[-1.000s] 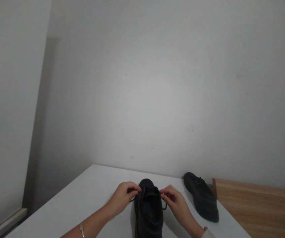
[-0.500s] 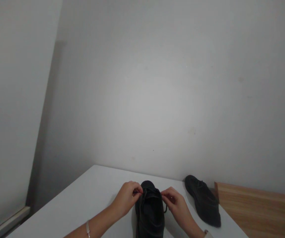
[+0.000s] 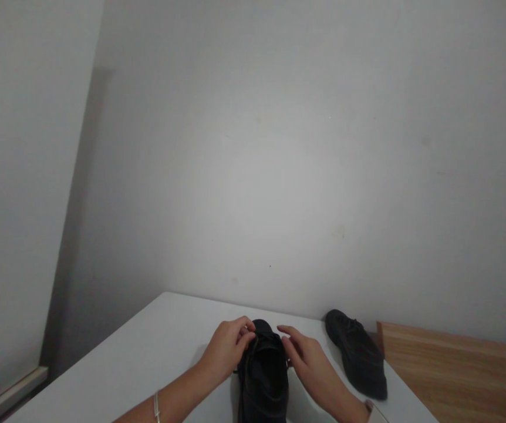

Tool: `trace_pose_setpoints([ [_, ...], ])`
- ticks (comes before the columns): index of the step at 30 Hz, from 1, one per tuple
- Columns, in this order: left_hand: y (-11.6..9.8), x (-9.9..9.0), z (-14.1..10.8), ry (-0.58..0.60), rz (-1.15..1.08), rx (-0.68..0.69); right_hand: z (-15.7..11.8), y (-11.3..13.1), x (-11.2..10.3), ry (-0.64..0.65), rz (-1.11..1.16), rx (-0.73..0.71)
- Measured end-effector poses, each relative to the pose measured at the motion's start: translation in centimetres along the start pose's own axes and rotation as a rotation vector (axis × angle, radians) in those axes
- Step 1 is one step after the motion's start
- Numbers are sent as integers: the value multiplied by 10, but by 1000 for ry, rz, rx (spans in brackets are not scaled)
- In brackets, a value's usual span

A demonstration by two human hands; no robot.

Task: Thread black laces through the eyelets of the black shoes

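A black lace-up shoe (image 3: 263, 388) stands on the white table (image 3: 182, 335), its toe pointing away from me and its opening facing up. At the shoe's left side, near the lacing, my left hand (image 3: 229, 348) is closed in a pinch on a shoelace, which its fingers mostly cover. My right hand (image 3: 304, 358) is at the shoe's right side with index finger and thumb apart. Its fingertips are beside the lacing, and a bit of dark lace shows below them. A second black shoe (image 3: 358, 358) lies to the right, near the table's edge.
A grey-white wall (image 3: 270, 176) runs along the table's back edge. Beyond the right edge is a wooden board (image 3: 455, 370). On the left, a white panel (image 3: 24, 176) stands over a pale rail (image 3: 15, 393).
My right hand has gone from a pinch at the lace to spread fingers, its index finger now stretched forward. My left fingers have moved slightly forward along the shoe. The view has shifted slightly.
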State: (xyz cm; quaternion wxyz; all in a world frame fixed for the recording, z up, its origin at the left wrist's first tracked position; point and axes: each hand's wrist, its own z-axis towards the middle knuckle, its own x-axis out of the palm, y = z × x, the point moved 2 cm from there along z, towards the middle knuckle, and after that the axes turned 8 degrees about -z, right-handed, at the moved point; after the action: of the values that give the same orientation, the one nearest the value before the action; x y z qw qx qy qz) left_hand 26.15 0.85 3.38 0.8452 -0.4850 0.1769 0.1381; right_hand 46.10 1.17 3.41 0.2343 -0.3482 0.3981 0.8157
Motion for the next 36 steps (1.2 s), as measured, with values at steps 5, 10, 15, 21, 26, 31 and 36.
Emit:
trace_pose_setpoints([
  [5, -26, 6, 7, 90, 403, 33, 14, 29, -6, 136, -485, -27],
  [10, -39, 14, 24, 255, 648, -26, 31, 46, -8, 272, -679, 19],
  [15, -42, 20, 27, 321, 731, -23, 36, 49, -9, 299, -745, -13],
  [21, -57, 2, 31, 115, 511, 90, 54, 39, -16, 4, -323, -135],
  [26, -73, -38, 54, -203, -271, 137, 67, 46, -44, -328, 423, -94],
  [31, -77, -39, 55, -209, -301, 141, 62, 66, -46, -339, 405, -190],
  [36, -84, -23, 49, -42, -644, 11, 60, 77, -43, -411, 255, -297],
])
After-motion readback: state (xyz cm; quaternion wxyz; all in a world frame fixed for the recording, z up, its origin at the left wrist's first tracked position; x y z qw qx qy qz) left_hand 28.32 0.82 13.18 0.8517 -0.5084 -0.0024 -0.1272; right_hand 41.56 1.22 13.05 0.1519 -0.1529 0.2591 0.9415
